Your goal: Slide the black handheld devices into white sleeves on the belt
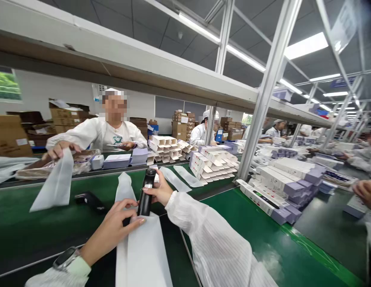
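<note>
My right hand (161,192) is closed around a black cylindrical device (146,199), held upright with its rounded top showing. The lower end of the device is at the mouth of a white soft pouch (148,251); how far inside it reaches is hidden. My left hand (118,219) pinches the pouch's upper edge, its thumb lying across the front beside the device. Another white pouch (125,187) lies flat just behind my left hand. Two more white pouches (175,179) rest on the green belt beyond my right hand. To the left lies a second black device (91,201).
Across the belt (12,223), a co-worker's hand (61,150) holds up a white pouch (55,185). Stacked open white boxes (214,163) stand at the back. Long printed boxes (269,199) pile up on the right, past a metal post (259,107). A shelf (143,59) hangs overhead.
</note>
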The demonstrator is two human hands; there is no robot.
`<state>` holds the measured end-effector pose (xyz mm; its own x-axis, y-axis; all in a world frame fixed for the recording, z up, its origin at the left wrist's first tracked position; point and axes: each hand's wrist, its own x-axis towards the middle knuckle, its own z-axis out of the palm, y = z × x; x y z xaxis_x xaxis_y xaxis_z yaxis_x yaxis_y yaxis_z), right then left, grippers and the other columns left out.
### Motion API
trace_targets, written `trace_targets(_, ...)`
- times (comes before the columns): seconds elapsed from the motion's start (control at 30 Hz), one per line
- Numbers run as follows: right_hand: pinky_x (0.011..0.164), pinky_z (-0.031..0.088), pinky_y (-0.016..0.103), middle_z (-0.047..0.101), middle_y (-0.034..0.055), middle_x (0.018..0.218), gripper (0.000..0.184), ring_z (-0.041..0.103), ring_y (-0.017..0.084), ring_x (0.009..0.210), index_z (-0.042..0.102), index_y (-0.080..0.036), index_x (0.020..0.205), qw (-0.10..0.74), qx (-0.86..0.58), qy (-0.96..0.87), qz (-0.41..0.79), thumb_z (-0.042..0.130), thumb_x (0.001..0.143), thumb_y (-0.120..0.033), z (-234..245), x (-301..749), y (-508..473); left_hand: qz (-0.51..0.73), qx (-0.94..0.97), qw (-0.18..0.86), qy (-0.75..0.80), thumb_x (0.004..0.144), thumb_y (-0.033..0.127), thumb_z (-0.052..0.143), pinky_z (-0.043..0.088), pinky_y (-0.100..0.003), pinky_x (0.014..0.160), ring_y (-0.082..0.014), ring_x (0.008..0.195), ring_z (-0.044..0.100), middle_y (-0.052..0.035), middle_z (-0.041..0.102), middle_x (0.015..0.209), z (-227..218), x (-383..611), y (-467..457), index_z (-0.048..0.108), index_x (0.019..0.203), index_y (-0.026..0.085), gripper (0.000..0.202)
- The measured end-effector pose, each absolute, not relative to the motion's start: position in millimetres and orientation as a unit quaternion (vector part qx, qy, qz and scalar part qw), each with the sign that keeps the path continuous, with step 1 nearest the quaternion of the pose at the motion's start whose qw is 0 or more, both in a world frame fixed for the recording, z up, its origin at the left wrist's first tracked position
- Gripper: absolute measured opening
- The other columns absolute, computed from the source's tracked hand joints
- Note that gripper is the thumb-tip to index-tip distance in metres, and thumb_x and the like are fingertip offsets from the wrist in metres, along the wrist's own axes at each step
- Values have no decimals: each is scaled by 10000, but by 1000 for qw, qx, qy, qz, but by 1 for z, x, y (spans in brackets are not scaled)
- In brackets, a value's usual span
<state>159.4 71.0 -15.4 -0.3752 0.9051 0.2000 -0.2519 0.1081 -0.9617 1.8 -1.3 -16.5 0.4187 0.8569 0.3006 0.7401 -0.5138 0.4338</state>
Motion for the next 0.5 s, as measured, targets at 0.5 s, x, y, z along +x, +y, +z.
trace_targets(0.5, 713, 431, 240, 529, -26, 831, 487, 528, 75, 745, 558, -194, 914, 169, -155, -637, 736, 732, 458, -205, -20, 160, 61, 380, 715, 200, 552, 701, 487, 449, 427, -173, 499, -227, 979, 404, -37, 333, 1074, -4, -4, 1, 548, 617, 183, 331)
